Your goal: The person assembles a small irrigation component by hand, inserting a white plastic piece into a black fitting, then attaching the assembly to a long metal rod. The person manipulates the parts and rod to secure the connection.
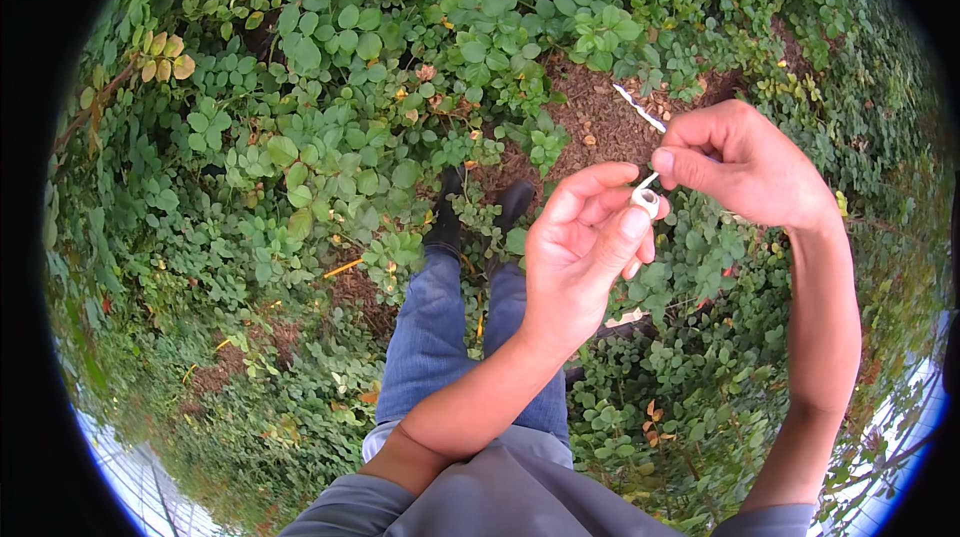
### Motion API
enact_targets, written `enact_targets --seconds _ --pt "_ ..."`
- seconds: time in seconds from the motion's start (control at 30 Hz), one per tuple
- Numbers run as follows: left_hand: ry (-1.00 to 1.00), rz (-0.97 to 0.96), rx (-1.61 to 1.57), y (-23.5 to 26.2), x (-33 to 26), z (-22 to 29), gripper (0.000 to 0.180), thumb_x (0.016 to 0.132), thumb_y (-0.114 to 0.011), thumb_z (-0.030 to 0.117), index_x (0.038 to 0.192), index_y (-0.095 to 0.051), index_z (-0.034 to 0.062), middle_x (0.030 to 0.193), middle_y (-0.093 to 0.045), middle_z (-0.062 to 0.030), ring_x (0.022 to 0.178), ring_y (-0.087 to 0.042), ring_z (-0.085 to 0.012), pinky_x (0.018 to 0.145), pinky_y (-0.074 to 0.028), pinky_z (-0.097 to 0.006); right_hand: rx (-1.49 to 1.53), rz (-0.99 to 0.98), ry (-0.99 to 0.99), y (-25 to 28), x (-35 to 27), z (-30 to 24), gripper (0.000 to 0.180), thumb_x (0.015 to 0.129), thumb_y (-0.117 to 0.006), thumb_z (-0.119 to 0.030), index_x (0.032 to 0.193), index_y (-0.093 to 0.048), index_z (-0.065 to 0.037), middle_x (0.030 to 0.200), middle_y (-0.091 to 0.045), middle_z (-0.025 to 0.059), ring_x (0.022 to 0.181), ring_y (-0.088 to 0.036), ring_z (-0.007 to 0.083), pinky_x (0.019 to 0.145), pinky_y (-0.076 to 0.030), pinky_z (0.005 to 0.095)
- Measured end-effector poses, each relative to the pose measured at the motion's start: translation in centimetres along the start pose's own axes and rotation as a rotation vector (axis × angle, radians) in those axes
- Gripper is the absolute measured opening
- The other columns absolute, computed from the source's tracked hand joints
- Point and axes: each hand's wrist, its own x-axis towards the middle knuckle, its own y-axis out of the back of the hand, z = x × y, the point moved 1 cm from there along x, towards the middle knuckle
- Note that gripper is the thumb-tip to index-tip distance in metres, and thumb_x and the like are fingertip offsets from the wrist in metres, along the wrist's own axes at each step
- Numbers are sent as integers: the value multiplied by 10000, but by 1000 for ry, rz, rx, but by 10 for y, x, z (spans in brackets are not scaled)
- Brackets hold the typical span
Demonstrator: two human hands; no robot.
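Between the thumb and fingers of my left hand (575, 247) sits a small white roll (646, 199) with a dark hole in its middle. A short white length runs from the roll up to my right hand (745, 167), which is just to the right and slightly higher. There the thumb and forefinger are pinched on a thin white strip (640, 109). Its twisted free end sticks out up and to the left, over bare soil. Whether it is tape or another material, I cannot tell. Both hands are raised in front of me, close together but apart.
Dense leafy bushes (300, 177) surround me. Brown soil (600, 122) shows beyond my hands. My legs in blue jeans (425, 337) and dark shoes (515, 202) stand among the leaves. A yellow stick-like piece (343, 268) lies at the left, and a pale scrap (628, 319) below my left hand.
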Motion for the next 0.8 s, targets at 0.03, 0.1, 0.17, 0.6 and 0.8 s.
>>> enact_targets --seconds 0.03,0.1,0.17,0.6,0.8 --pt "-11 -17 11 1 0 -1 328 935 -631 91 1239 -537 12 1000 -668 -88 736 -578 -86 592 -456 -203 40 24 -6 -4 -8 0 249 934 -635 -153 733 -627 -5 576 -492 -62 541 -374 29 464 -290 245" --pt "-21 -46 31 5 0 -2 328 926 -636 67 1238 -551 9 1021 -665 -74 767 -577 -80 622 -467 -202 -106 84 -87 -8 -27 -17 191 897 -645 -126 758 -639 4 550 -493 34 537 -422 79 495 -369 288" --pt "-21 -35 69 6 0 -1 330 927 -636 63 1242 -556 6 1028 -664 -69 768 -574 -77 632 -469 -203 -189 110 -76 -12 -41 -32 161 875 -653 -109 751 -632 -9 549 -500 91 480 -463 172 461 -380 320" --pt "-153 -53 138 0 -5 -8 356 913 -644 18 1251 -540 -25 1074 -648 -52 895 -590 -78 799 -491 -240 -659 78 353 -34 -24 -80 77 706 -624 -33 688 -549 -27 606 -555 117 529 -572 319 465 -439 410" --pt "-141 -41 21 4 -5 -15 290 879 -663 -34 1149 -559 -28 1034 -635 -26 942 -595 -84 857 -490 -249 -800 -254 263 -14 25 -86 145 719 -630 -103 629 -572 -5 574 -559 154 580 -600 335 508 -452 427"
